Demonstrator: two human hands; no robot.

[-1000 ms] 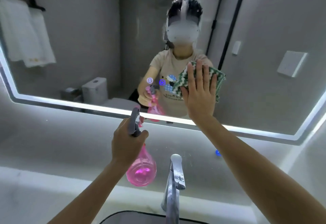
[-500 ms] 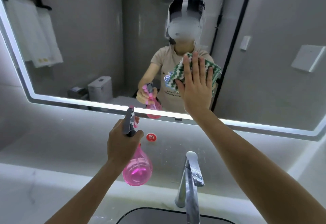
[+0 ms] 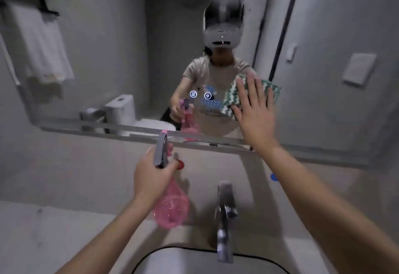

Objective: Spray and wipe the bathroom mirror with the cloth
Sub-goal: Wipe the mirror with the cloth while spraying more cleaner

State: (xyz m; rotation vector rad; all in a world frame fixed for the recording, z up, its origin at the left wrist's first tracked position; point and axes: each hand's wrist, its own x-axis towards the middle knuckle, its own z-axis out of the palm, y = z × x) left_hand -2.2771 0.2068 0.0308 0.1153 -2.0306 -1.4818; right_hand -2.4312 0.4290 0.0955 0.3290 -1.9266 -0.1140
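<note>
The wide bathroom mirror (image 3: 108,58) fills the upper part of the view and reflects the person. My right hand (image 3: 254,109) lies flat with straight, spread fingers on a green-and-white zigzag cloth (image 3: 232,98), pressing it against the glass low and right of centre. My left hand (image 3: 151,176) grips the neck of a pink spray bottle (image 3: 170,207) with a grey trigger head, held below the mirror's lower edge with the nozzle towards the glass. Most of the cloth is hidden behind my right hand.
A chrome tap (image 3: 224,219) rises from the basin (image 3: 194,260) straight below my hands. Two small lit touch icons (image 3: 200,95) show on the mirror left of the cloth. A grey counter (image 3: 54,230) spreads to the left. White towels on a rack appear in the reflection.
The mirror's bright edge light has gone off and the scene is dimmer. My right hand with the cloth has slid right and slightly down on the glass. The left hand still holds the bottle.
</note>
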